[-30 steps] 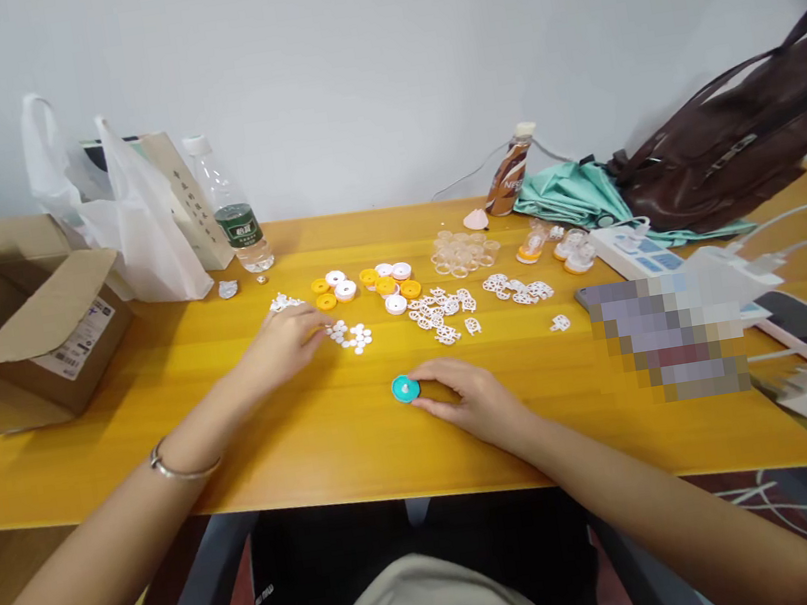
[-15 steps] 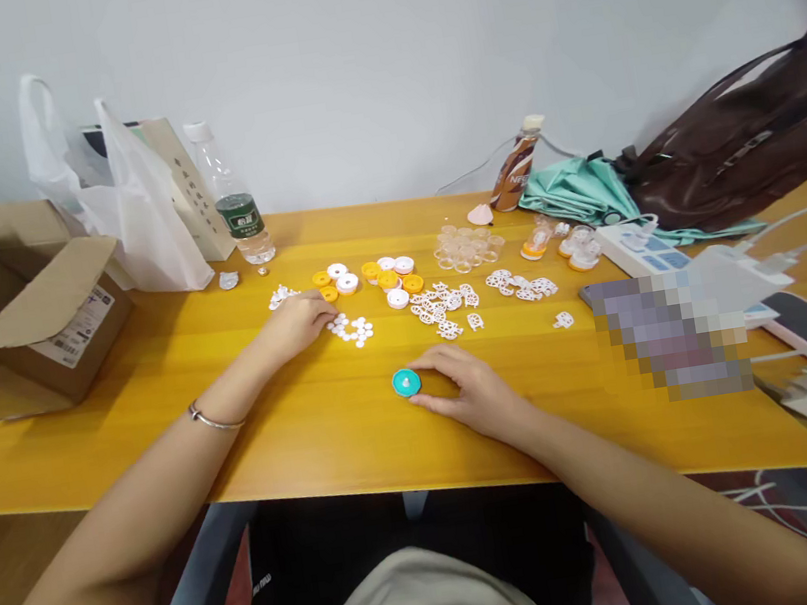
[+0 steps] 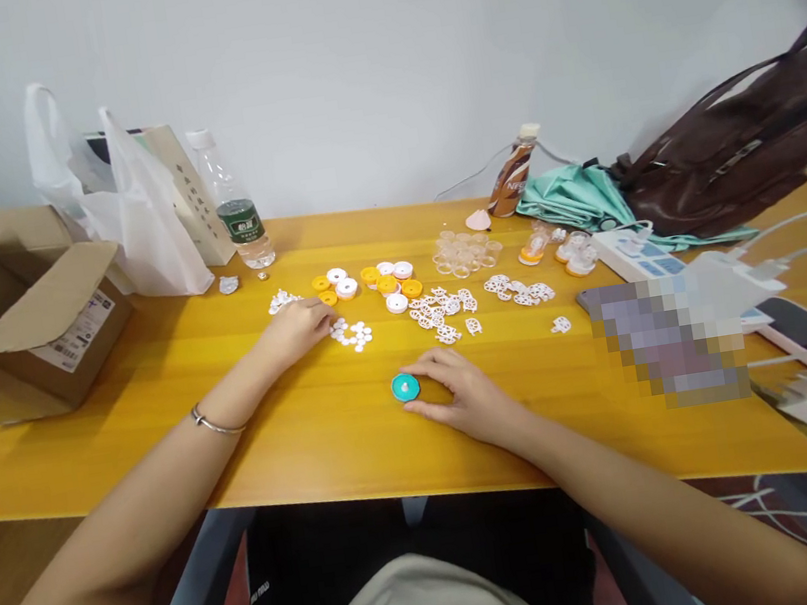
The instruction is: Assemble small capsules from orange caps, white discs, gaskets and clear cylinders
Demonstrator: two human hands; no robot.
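Note:
My right hand point(image 3: 467, 397) holds a round teal disc point(image 3: 405, 387) between thumb and fingers, on or just above the table. A small pale piece sits at the disc's centre. My left hand point(image 3: 299, 328) is at the left edge of a group of small white discs point(image 3: 358, 336), its fingertips pressed together. Whether a piece is between them is too small to make out. Tiny white parts point(image 3: 284, 301) lie just behind that hand. Further back are orange round pieces point(image 3: 412, 288) and white round pieces point(image 3: 347, 289).
White openwork pieces point(image 3: 442, 307) and clear domes point(image 3: 468, 251) lie beyond my right hand. A cardboard box point(image 3: 63, 313), a water bottle point(image 3: 240, 216) and a plastic bag point(image 3: 141, 220) stand left. On the right are a phone point(image 3: 659, 340), a power strip point(image 3: 639, 257) and a brown bag point(image 3: 736, 147).
The camera view has shifted slightly. My left hand stays beside the small white discs, and my right hand keeps the teal disc in nearly the same place.

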